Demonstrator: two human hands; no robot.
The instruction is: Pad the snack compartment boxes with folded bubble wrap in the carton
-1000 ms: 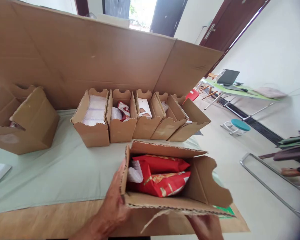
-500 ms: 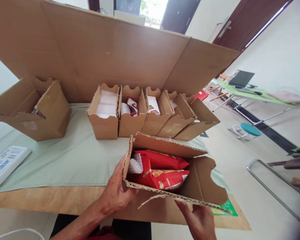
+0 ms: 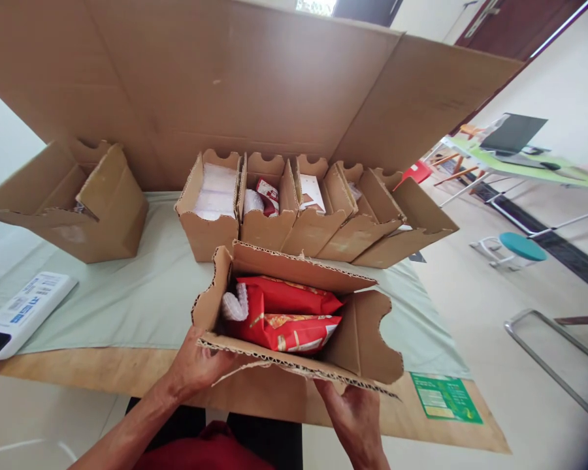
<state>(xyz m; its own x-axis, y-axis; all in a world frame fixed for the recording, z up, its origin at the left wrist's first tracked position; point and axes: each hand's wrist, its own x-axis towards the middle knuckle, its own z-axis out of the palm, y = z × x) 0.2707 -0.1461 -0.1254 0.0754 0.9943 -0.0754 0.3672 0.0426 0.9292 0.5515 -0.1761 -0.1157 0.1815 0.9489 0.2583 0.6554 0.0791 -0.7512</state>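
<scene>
Both hands hold an open-topped cardboard box [image 3: 367,333] over the front edge of the table. My left hand [image 3: 200,365] grips its left near corner, fingers partly hidden behind the cardboard. My right hand [image 3: 353,414] supports the near side from below, its fingertips out of sight under the box. Inside lie red printed packets [image 3: 294,316] and, at the left end, a piece of bubble wrap [image 3: 235,305]. The near rim is ragged, with a torn strip hanging off it.
Several cardboard bins [image 3: 269,232] stand in a row behind, with another cardboard box [image 3: 102,215] at the left. A tall cardboard panel [image 3: 196,85] backs them. A white device [image 3: 34,307] lies left on the cloth, a green leaflet [image 3: 445,398] at right. Beyond is a teal stool [image 3: 522,247].
The box and both hands have shifted left in view, and the box looks more level. My view has tilted down, showing more of the leaflet at the right.
</scene>
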